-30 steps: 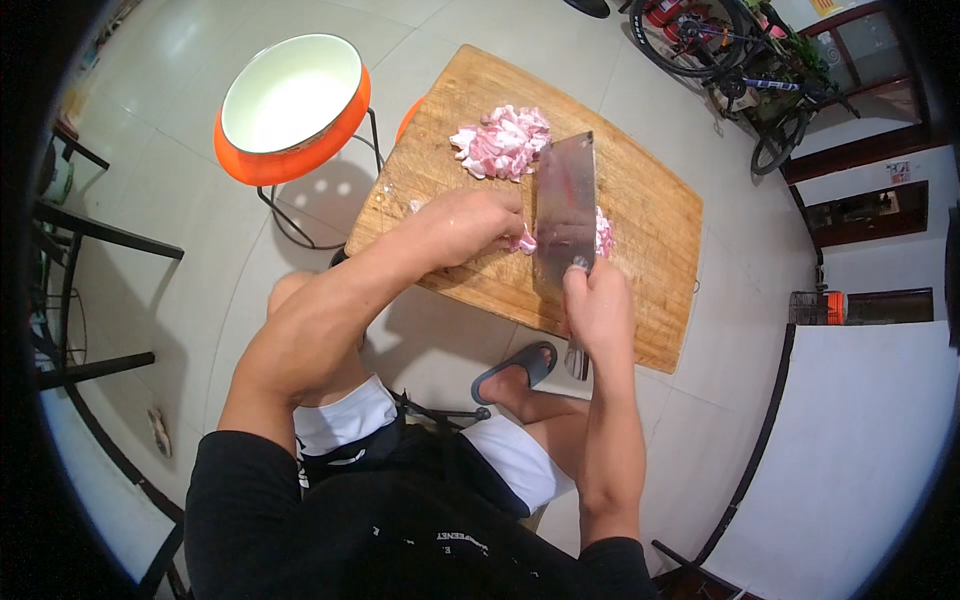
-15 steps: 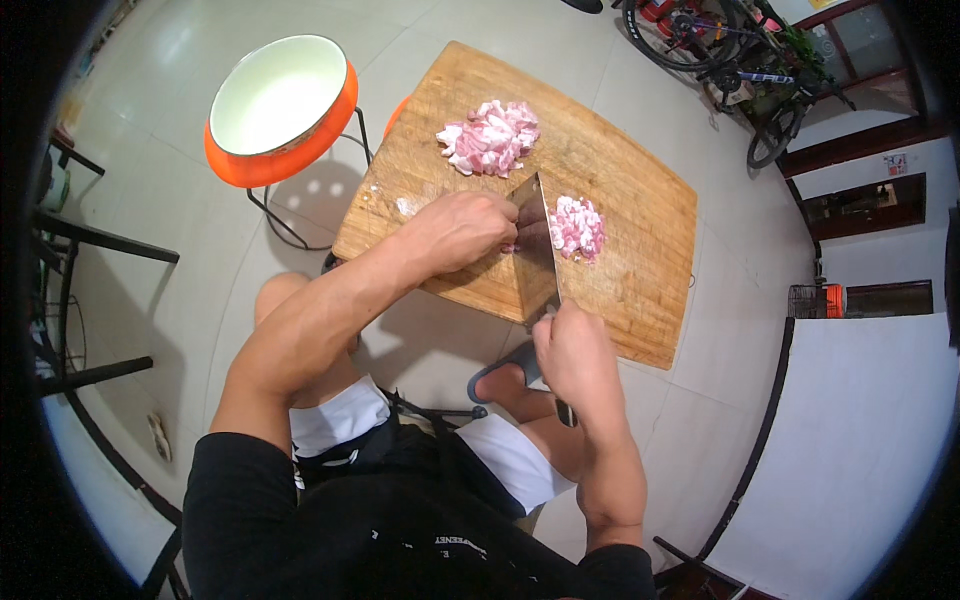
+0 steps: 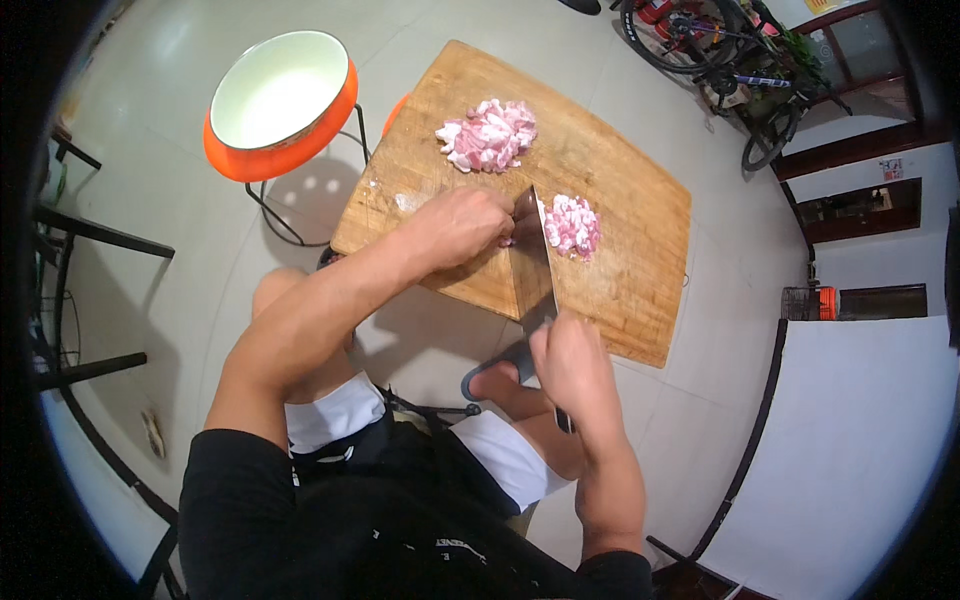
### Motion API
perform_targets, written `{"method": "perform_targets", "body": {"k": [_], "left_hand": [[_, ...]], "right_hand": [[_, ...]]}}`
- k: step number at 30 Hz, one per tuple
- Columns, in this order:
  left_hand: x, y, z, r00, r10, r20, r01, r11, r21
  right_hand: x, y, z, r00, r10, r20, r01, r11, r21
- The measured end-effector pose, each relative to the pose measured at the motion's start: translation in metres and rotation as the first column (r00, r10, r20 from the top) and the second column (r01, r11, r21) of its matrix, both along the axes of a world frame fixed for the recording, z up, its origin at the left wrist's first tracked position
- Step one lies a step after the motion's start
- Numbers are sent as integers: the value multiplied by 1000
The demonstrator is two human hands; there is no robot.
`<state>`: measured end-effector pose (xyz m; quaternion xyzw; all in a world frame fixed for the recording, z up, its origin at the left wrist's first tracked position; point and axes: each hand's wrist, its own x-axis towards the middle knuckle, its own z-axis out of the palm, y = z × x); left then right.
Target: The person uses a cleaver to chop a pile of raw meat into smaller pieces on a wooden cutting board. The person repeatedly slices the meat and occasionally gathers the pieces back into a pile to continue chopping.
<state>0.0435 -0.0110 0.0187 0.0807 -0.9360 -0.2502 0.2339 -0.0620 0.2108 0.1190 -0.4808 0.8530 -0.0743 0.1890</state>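
Currently right hand [image 3: 576, 368] grips knife [image 3: 532, 272]; left hand [image 3: 466, 229] curled at meat scrap [image 3: 507, 241] (can't tell hold); slip could nick fingers [image 3: 500, 212].

An orange basin [image 3: 284, 90], pale inside, sits on a stand with black metal legs [image 3: 363, 130]. Black furniture legs [image 3: 105, 231] jut in at the left, above a small object [image 3: 153, 433] (too small to make out) on the tiled floor [image 3: 680, 440]. At upper right, a bicycle [image 3: 762, 81] stands near green leaves [image 3: 800, 50]; below, a wire basket [image 3: 796, 303] sits near a white panel [image 3: 840, 440].
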Motion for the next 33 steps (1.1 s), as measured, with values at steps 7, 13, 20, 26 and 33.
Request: {"method": "perform_targets", "body": {"k": [7, 13, 20, 26, 33], "left_hand": [[1, -7, -4, 985, -171, 30, 170, 985, 15], [-11, -12, -5, 989, -132, 64, 132, 991, 9], [-24, -17, 6, 999, -47, 12, 47, 999, -18], [-40, -17, -10, 988, -129, -87, 123, 990, -71], [-43, -9, 3, 997, -51, 66, 53, 998, -34]], "right_hand": [[-50, -69, -51, 999, -8, 39, 15, 985, -174], [-88, -55, -25, 745, -179, 643, 294, 953, -75], [-130, -42, -25, 555, -218, 802, 466, 881, -82], [-146, -26, -38, 448, -191, 874, 529, 844, -87], [-145, -10, -28, 532, -212, 820, 417, 908, -35]]}}
